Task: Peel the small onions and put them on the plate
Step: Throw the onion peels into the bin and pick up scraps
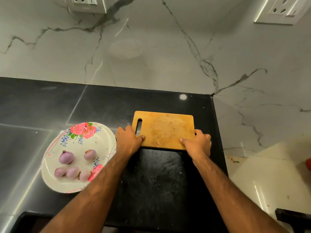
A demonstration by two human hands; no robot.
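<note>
Over at the 9 o'clock side of the tabletop [151, 182] sits the flowery plate [55, 182], and that's where all the onions [66, 157] are: five little pale purple ones, two toward 12 o'clock on the plate and three in a loose row toward 6. They look smooth and skinless to me, so I'd call the peeling pretty much done. Can't spot any unpeeled ones anywhere.

Neither hand is on an onion right now. Left hand [129, 138] grips the near left corner of the cutting board [165, 128], thumb on top right by the handle slot [139, 126], fingers wrapped round the edge. Right hand [197, 143] does the same at the near right corner, thumb on top, fingers curled round the side. Board is bare apart from stains and tiny bits. Whether it's lifted or lying flat on the tabletop, I can't tell.

The bit that matters for whatever comes next: the board's long side runs 9 to 3 o'clock, square to the person, and the plate lies at roughly 8 o'clock from the left hand, its rim just beside that hand, maybe touching. So the left hand is way nearer the plate, while the right hand is well apart from it with the whole board between. My guess is the board is getting put away or shifted, and swinging its left end toward 9 o'clock could bump the plate, so that's the gap to watch.
</note>
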